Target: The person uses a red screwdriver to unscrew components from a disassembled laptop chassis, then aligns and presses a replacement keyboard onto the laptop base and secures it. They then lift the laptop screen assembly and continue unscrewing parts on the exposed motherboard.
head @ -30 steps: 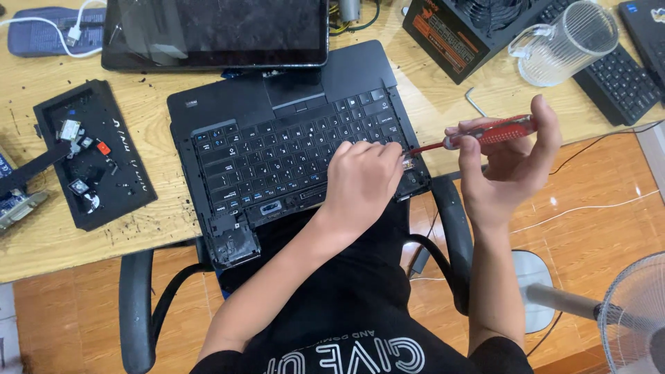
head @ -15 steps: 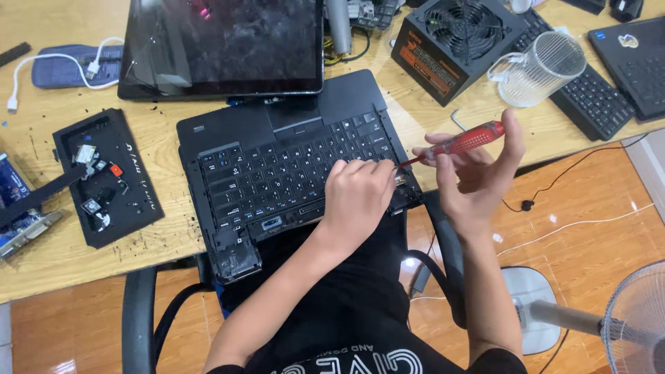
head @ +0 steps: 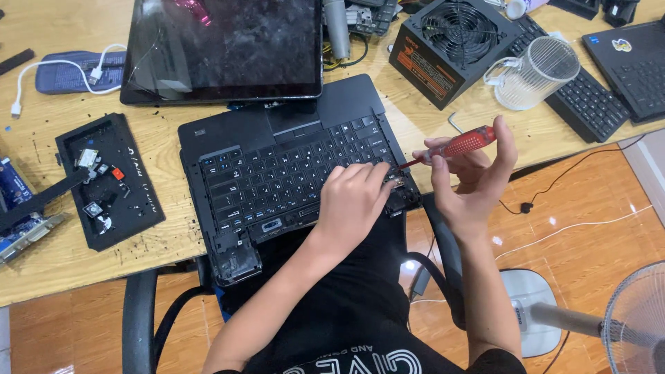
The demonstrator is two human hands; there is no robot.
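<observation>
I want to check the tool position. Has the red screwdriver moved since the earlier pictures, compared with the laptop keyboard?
No, hardly. The red screwdriver in the right hand still has its tip at the near right corner of the laptop keyboard, beside the left hand.

The left hand lies palm down, fingers bent and pressed together, fingertips pointing up and to the right; its bare forearm runs back toward the body. The right hand is raised on a bent wrist, palm turned left, thumb and fingers closed in a pinch, forearm angled up from the elbow.
</observation>
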